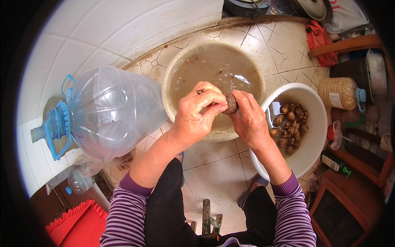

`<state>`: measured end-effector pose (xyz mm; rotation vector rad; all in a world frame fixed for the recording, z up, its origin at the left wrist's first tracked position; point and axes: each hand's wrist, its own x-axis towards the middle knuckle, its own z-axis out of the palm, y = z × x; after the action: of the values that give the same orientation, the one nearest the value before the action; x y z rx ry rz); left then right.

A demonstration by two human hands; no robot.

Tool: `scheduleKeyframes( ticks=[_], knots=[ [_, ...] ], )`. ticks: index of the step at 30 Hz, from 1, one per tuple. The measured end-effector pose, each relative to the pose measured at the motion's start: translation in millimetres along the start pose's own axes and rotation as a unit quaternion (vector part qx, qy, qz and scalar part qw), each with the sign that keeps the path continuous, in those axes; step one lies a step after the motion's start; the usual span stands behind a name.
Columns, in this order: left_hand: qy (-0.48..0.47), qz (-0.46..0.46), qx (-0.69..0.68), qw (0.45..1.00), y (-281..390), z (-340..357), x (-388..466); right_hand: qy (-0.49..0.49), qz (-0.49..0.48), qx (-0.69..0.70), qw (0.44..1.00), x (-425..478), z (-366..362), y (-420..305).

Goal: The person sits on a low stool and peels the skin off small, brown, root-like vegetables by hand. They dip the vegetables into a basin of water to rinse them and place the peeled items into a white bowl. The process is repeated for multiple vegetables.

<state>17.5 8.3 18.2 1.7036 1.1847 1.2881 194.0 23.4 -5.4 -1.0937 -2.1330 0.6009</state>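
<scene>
Between my two hands is a brown taro corm, held over the near part of a round basin of murky water with bits floating in it. My left hand pinches the corm from the left between thumb and fingers; a small brown scrap shows by its index finger. From the right, my right hand grips the same corm with thumb and fingers. Both hands look wet. To the right, a white bucket holds several more brown corms with some water.
A large clear plastic bottle lies against the basin's left side, by the tiled wall. At right are a jar of grain, a dark green bottle and a wooden rack. A red cloth is at lower left.
</scene>
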Motion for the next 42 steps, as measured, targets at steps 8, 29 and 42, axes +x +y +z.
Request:
scheduleKeyframes(
  ticks=[8,29,42],
  knots=[
    [0.023,-0.11,-0.145,0.983,-5.6,4.6,-13.8,-0.012,0.082,0.093,0.992,-4.1,3.3,-4.7],
    [-0.052,-0.262,-0.223,0.938,-5.7,-0.7,-9.8,0.014,-0.036,0.083,0.996,-1.6,-1.2,-1.4],
    [-0.124,-0.275,-0.251,0.92,-12.2,-13.5,-7.5,-0.053,-0.036,0.095,0.993,2.4,-9.9,0.9]
  ],
)
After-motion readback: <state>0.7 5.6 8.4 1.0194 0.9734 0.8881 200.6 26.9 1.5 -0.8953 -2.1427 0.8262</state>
